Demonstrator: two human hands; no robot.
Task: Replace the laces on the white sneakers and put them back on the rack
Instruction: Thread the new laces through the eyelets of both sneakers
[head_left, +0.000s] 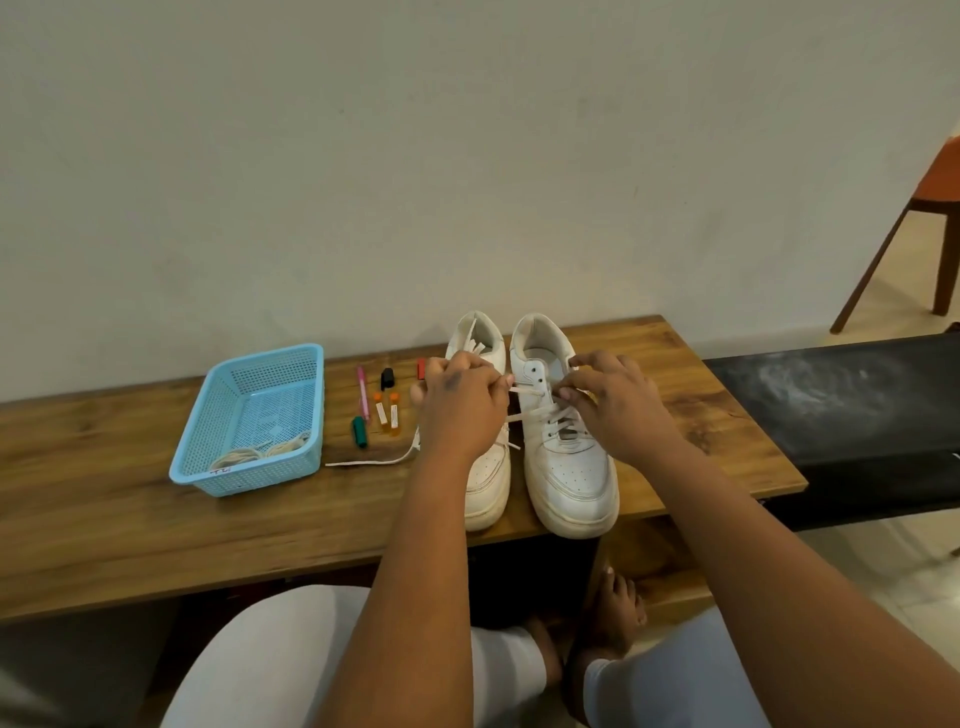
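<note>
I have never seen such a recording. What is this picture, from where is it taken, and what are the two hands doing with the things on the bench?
There is no machine: a camera on a person's head looks down at their bare hands. On the wooden bench stand two white sneakers. The left hand and right hand each pinch an end of the white lace of the right sneaker. The left sneaker is partly behind the left hand. Beside it lie small markers and a blue basket holding coiled laces.
</note>
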